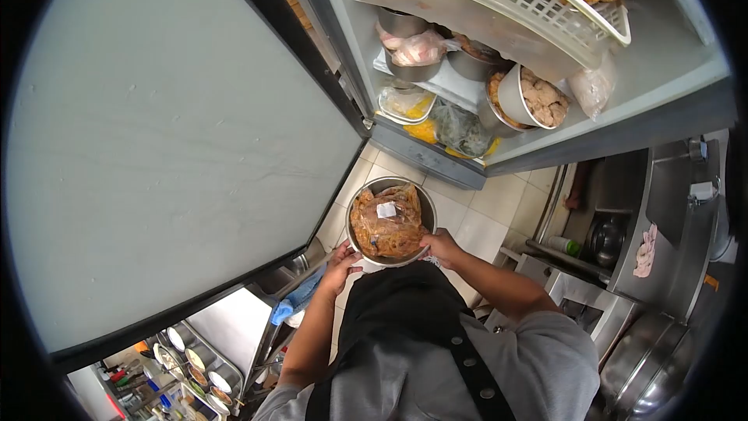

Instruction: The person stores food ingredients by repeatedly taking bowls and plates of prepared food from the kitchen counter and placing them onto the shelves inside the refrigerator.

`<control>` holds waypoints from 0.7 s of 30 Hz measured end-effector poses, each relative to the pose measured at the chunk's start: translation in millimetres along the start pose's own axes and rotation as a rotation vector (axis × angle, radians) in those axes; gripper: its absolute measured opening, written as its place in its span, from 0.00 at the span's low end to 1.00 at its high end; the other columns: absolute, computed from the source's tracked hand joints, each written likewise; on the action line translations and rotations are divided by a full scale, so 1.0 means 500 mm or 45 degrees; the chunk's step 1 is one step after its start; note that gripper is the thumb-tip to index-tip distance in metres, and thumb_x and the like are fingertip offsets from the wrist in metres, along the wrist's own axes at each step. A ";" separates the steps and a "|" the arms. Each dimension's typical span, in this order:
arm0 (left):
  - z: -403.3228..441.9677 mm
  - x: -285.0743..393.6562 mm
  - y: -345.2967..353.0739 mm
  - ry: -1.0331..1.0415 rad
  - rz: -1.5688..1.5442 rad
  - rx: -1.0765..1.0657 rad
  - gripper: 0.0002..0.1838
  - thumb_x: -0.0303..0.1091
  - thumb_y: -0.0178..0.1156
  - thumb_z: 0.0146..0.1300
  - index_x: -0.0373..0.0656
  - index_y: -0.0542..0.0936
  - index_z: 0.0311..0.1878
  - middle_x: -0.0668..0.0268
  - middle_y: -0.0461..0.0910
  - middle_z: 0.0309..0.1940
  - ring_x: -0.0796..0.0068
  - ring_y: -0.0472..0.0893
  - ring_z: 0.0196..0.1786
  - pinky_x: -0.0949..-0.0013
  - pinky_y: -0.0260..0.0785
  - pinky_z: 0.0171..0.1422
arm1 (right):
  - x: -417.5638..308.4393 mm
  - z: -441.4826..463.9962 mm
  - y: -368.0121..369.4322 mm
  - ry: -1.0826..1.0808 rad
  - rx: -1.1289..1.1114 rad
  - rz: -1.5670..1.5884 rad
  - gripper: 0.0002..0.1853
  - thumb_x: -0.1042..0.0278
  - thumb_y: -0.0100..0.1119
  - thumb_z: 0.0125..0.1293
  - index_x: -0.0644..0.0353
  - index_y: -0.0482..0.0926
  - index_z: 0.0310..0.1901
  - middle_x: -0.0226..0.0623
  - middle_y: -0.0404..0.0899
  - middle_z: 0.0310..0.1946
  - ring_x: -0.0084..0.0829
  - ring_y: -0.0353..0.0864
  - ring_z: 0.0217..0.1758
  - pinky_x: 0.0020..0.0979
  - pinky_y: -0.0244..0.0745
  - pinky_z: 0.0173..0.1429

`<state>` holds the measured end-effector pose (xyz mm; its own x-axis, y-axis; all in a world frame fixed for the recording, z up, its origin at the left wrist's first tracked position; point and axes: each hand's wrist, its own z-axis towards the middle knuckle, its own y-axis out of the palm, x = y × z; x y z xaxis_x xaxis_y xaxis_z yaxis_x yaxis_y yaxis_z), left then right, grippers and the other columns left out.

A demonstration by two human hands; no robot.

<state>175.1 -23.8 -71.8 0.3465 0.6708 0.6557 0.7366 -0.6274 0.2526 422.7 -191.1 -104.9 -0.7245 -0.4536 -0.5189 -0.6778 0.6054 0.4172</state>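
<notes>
A round metal bowl [430,206] is held level in front of my apron by both hands. Inside it lies a clear plastic bag of reddish-brown marinated meat [389,232] with a small white label on top. My left hand [340,267] grips the bowl's near left side, fingers partly under it. On the near right, my right hand [441,248] is closed on the rim, the thumb over the edge. Just beyond the bowl stands an open refrigerator [428,157] with metal pots, a white tub of minced meat [541,101] and bagged food on its shelves.
The refrigerator door [187,140] is swung wide on the left. A white plastic basket [538,12] with bagged food sits on the upper shelf. Right are a steel sink counter [662,226] and a large metal pot [645,362]. Lower left, several containers stand on a counter [226,316].
</notes>
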 end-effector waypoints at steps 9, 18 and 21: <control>-0.150 -0.018 -0.119 -0.080 0.030 0.558 0.29 0.41 0.57 0.62 0.44 0.65 0.65 0.64 0.77 0.49 0.72 0.78 0.47 0.67 0.70 0.43 | 0.004 0.123 -0.080 -0.300 0.407 0.251 0.16 0.65 0.52 0.65 0.71 0.73 0.46 0.46 0.80 0.37 0.38 0.82 0.32 0.35 0.80 0.32; -0.285 -0.133 -0.195 -0.214 -0.058 0.807 0.25 0.36 0.54 0.61 0.42 0.65 0.62 0.60 0.78 0.46 0.68 0.80 0.41 0.68 0.72 0.35 | -0.247 0.254 -0.201 -0.656 0.692 0.622 0.20 0.77 0.50 0.56 0.67 0.69 0.53 0.45 0.75 0.47 0.40 0.80 0.42 0.39 0.83 0.39; -0.297 -0.145 -0.177 -0.292 -0.045 0.799 0.26 0.35 0.54 0.62 0.40 0.64 0.62 0.58 0.78 0.46 0.68 0.81 0.40 0.68 0.73 0.34 | -0.302 0.323 -0.239 -0.757 0.695 0.803 0.20 0.77 0.51 0.56 0.65 0.69 0.53 0.44 0.75 0.48 0.40 0.79 0.44 0.40 0.83 0.40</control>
<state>-1.6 -75.8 -35.9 0.3793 0.7974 0.4693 0.9241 -0.3007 -0.2359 633.2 -89.4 -196.7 -0.6495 0.3585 -0.6706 0.0624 0.9040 0.4229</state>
